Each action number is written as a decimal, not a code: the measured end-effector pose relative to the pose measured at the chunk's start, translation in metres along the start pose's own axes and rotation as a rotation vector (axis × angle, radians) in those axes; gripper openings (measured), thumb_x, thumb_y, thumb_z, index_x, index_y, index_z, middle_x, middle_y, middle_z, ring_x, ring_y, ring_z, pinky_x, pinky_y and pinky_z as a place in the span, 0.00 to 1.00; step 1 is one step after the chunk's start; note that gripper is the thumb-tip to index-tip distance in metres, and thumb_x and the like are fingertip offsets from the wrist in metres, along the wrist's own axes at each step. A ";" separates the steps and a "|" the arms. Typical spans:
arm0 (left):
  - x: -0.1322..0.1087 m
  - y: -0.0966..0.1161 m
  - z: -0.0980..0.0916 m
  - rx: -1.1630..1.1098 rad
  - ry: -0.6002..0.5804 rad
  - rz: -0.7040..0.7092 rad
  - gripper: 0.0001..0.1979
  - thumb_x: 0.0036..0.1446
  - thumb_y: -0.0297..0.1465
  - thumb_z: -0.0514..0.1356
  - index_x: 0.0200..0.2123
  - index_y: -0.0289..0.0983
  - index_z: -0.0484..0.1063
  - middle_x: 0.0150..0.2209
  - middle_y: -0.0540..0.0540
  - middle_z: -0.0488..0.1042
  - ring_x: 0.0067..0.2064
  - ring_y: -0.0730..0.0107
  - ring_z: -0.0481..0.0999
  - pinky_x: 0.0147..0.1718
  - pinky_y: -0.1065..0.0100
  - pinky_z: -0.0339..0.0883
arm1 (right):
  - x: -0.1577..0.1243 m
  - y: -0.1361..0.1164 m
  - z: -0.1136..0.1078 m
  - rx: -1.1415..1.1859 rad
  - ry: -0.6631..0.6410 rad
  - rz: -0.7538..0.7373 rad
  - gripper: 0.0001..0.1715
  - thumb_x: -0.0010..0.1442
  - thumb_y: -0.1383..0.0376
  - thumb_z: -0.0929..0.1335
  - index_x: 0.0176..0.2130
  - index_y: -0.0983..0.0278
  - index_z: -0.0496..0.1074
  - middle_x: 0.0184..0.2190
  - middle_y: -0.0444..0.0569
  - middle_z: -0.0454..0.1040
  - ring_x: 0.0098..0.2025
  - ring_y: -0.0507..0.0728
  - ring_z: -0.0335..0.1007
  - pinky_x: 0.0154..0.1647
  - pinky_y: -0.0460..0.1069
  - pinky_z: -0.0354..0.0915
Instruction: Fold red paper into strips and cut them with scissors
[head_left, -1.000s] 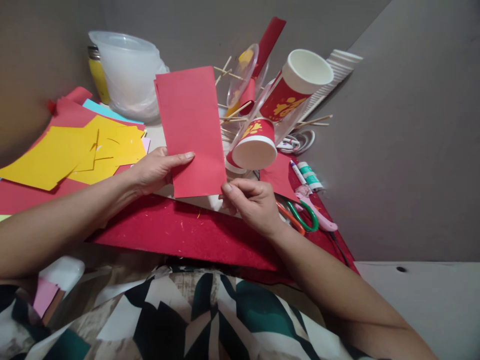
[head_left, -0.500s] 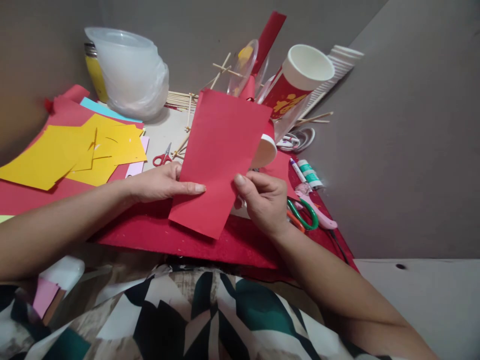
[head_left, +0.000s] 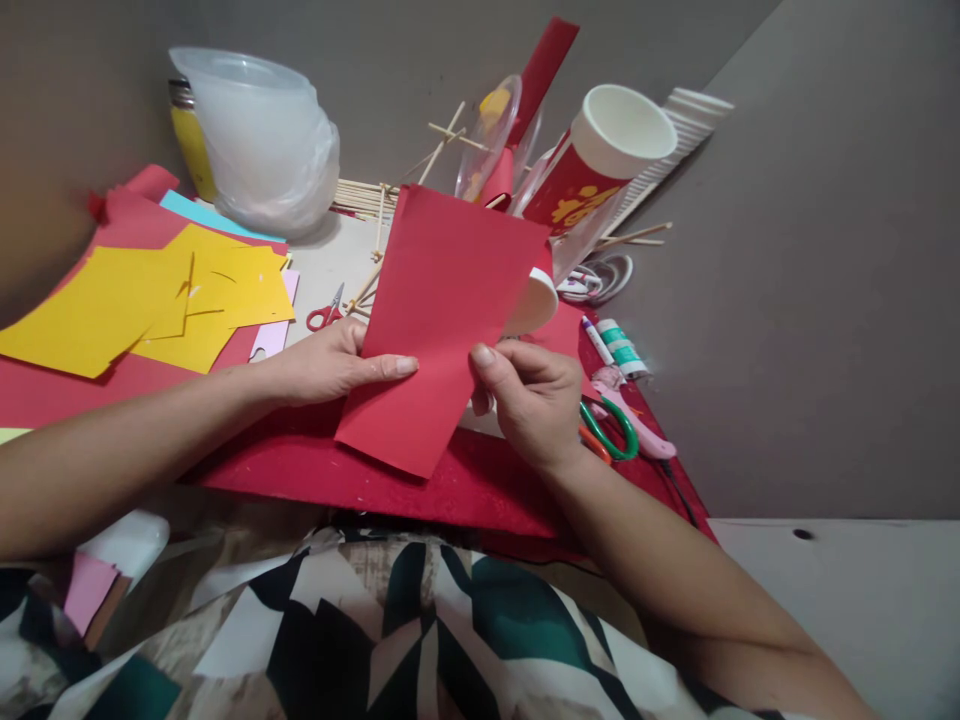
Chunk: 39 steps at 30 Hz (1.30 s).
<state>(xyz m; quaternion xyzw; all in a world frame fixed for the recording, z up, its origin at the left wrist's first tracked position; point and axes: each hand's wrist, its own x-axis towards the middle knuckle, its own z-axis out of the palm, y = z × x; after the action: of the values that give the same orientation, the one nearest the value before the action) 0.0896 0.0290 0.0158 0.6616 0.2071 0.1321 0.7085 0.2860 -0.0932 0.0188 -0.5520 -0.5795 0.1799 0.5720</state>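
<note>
Both hands hold up a red sheet of paper (head_left: pixel 450 290), tilted above the table's front edge. My left hand (head_left: pixel 337 365) grips its left side, thumb flat on the face and the fingers hidden behind. At the right edge my right hand (head_left: pixel 532 395) pinches the sheet between thumb and bent fingers. Part of a white paper cup (head_left: pixel 538 302) shows behind the sheet. Small red-handled scissors (head_left: pixel 325 314) lie just beyond my left hand. Scissors with green and orange handles (head_left: pixel 619 430) lie to the right of my right hand.
Yellow paper pieces (head_left: pixel 142 300) lie at left. Behind stand a translucent plastic tub (head_left: pixel 259 140), a yellow jar (head_left: pixel 193 145), a stack of red-and-white cups (head_left: pixel 600 160) and wooden sticks (head_left: pixel 379 225). A pink glue gun (head_left: pixel 645 425) and a green-and-white roll (head_left: pixel 621 348) lie at right, near the wall.
The red sheet has tilted slightly, its top shifting right. Both hands keep the same grip, moved very slightly right.
</note>
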 end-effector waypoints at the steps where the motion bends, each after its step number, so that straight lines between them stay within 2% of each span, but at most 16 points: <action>1: 0.000 0.001 0.000 0.013 -0.015 -0.005 0.18 0.57 0.46 0.70 0.44 0.40 0.84 0.41 0.44 0.85 0.43 0.60 0.84 0.41 0.65 0.79 | 0.001 0.000 0.000 0.004 0.017 0.002 0.31 0.62 0.45 0.72 0.18 0.61 0.70 0.13 0.41 0.67 0.16 0.49 0.59 0.19 0.46 0.58; 6: -0.001 0.006 0.000 0.074 -0.104 -0.035 0.17 0.58 0.45 0.68 0.41 0.39 0.84 0.40 0.43 0.85 0.38 0.62 0.83 0.37 0.68 0.77 | 0.002 0.003 -0.001 0.019 0.062 0.003 0.33 0.61 0.45 0.72 0.16 0.61 0.67 0.12 0.41 0.67 0.16 0.49 0.59 0.19 0.46 0.58; 15: -0.003 0.007 -0.003 0.119 -0.167 -0.101 0.16 0.56 0.46 0.69 0.36 0.38 0.84 0.36 0.43 0.85 0.35 0.62 0.83 0.33 0.68 0.77 | 0.001 0.010 0.001 0.123 0.115 0.069 0.34 0.57 0.43 0.74 0.15 0.61 0.65 0.10 0.41 0.66 0.12 0.49 0.60 0.12 0.45 0.54; 21: -0.001 0.007 0.001 -0.065 -0.119 -0.098 0.18 0.55 0.45 0.71 0.43 0.40 0.84 0.42 0.43 0.85 0.40 0.61 0.84 0.40 0.66 0.78 | 0.000 0.005 0.002 0.074 0.066 0.058 0.35 0.58 0.42 0.73 0.14 0.61 0.66 0.10 0.42 0.67 0.13 0.48 0.59 0.14 0.45 0.55; 25: 0.000 0.007 0.003 -0.139 -0.070 -0.093 0.17 0.55 0.45 0.71 0.42 0.40 0.85 0.38 0.44 0.85 0.41 0.61 0.84 0.39 0.67 0.78 | 0.000 0.002 0.002 0.040 0.016 0.070 0.36 0.58 0.41 0.73 0.14 0.62 0.66 0.10 0.42 0.66 0.15 0.48 0.59 0.15 0.45 0.55; 32: -0.002 0.008 0.005 -0.125 -0.070 -0.119 0.17 0.54 0.45 0.72 0.42 0.41 0.84 0.37 0.45 0.85 0.34 0.63 0.84 0.36 0.66 0.79 | -0.002 0.001 0.004 0.025 0.005 0.035 0.35 0.60 0.44 0.73 0.14 0.62 0.66 0.11 0.41 0.64 0.15 0.47 0.57 0.17 0.45 0.54; 39: 0.000 0.003 0.000 -0.013 -0.073 -0.073 0.18 0.55 0.48 0.70 0.37 0.38 0.83 0.38 0.43 0.85 0.35 0.64 0.83 0.33 0.69 0.77 | -0.001 0.009 0.001 0.107 0.014 0.018 0.34 0.63 0.44 0.70 0.17 0.62 0.68 0.13 0.42 0.66 0.15 0.48 0.59 0.17 0.45 0.56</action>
<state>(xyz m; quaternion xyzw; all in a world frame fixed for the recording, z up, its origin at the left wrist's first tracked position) 0.0902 0.0294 0.0189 0.6532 0.2043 0.0836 0.7243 0.2884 -0.0903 0.0108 -0.5268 -0.5602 0.2120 0.6031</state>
